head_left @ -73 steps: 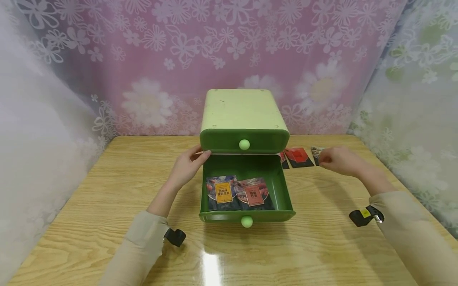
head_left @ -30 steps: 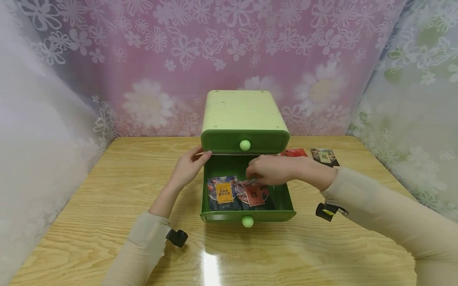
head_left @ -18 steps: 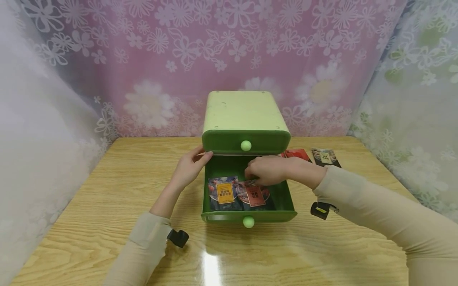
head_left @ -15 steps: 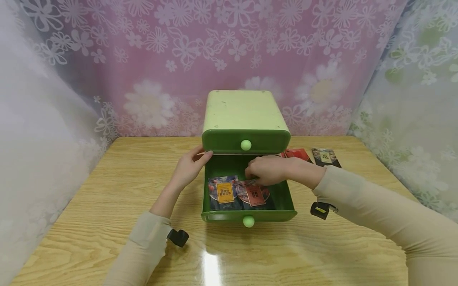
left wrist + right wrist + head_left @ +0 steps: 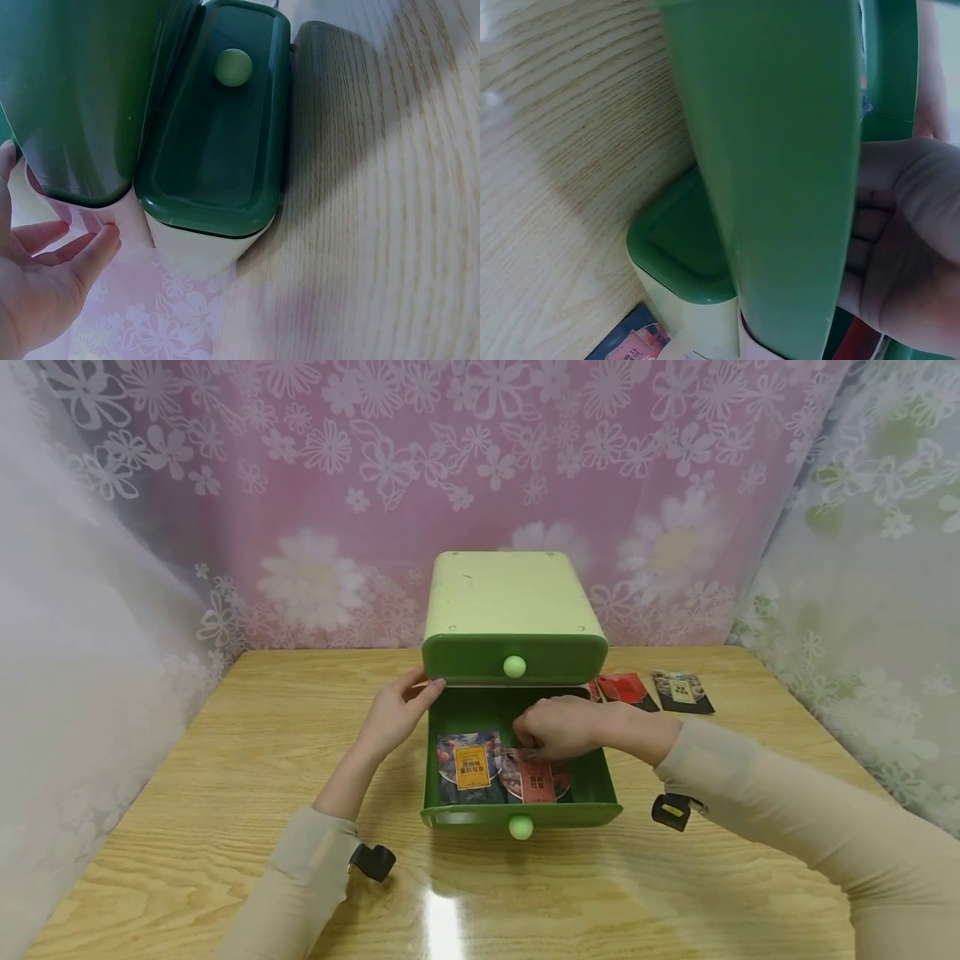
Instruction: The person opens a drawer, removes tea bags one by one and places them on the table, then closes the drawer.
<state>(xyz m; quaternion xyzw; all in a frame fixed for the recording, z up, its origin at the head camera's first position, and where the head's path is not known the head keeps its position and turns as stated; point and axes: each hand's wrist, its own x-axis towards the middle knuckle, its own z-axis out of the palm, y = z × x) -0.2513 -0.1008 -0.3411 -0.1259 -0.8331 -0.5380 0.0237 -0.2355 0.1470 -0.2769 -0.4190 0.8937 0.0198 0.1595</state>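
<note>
Pink fabric (image 5: 480, 460) printed with white flowers hangs behind a wood-grain surface (image 5: 262, 718), flanked by pale flowered cloth at left (image 5: 90, 610) and right (image 5: 862, 593); white glare (image 5: 442, 922) brightens the foreground.

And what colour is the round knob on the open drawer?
The knob is pale green, lighter than the drawer; best in the head view.

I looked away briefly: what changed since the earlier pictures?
The right hand moved left, from the far-right sachet into the open drawer, at the red-labelled sachet, which edged toward the drawer's front; any pinch is hidden. The left hand stays on the cabinet, the yellow-labelled sachet in place.
</note>
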